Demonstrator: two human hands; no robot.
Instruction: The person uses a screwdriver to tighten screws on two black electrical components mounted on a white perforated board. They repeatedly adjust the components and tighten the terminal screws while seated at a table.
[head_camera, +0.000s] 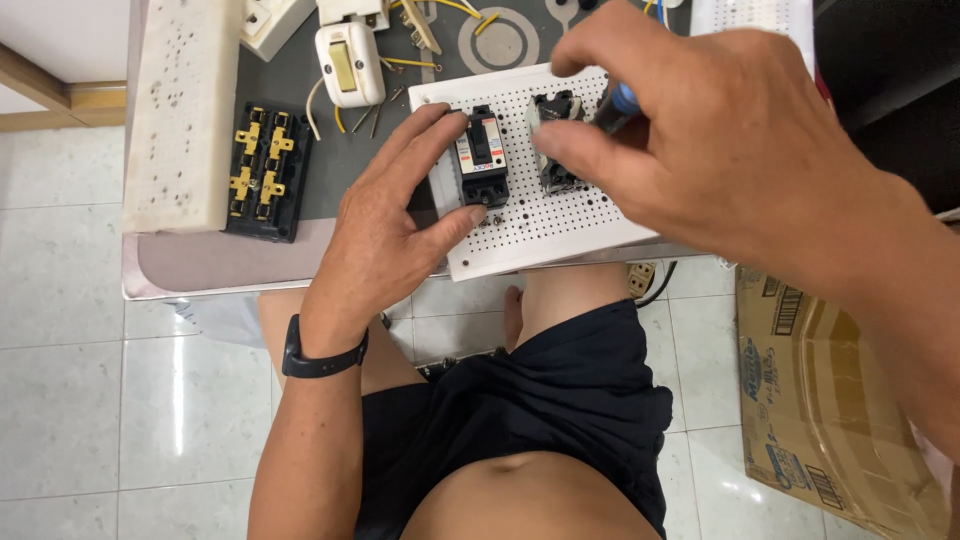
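Observation:
A white perforated board (560, 225) lies at the table's front edge. On it sit a black circuit breaker (481, 157) and, to its right, a dark socket module (556, 140). My left hand (385, 235) grips the breaker between forefinger and thumb, wrist wearing a black band. My right hand (700, 140) hovers over the socket module, fingers closed round a tool with a blue-and-black handle (617, 104); its tip is hidden by my fingers. A small screw (493, 219) lies on the board near my left thumb.
Left on the grey table (200, 265) lie a long white cover (180, 110) and a black terminal block with brass contacts (266, 171). A cream switch (348, 63) and loose wires sit behind. A cardboard box (830, 400) stands on the tiled floor at right.

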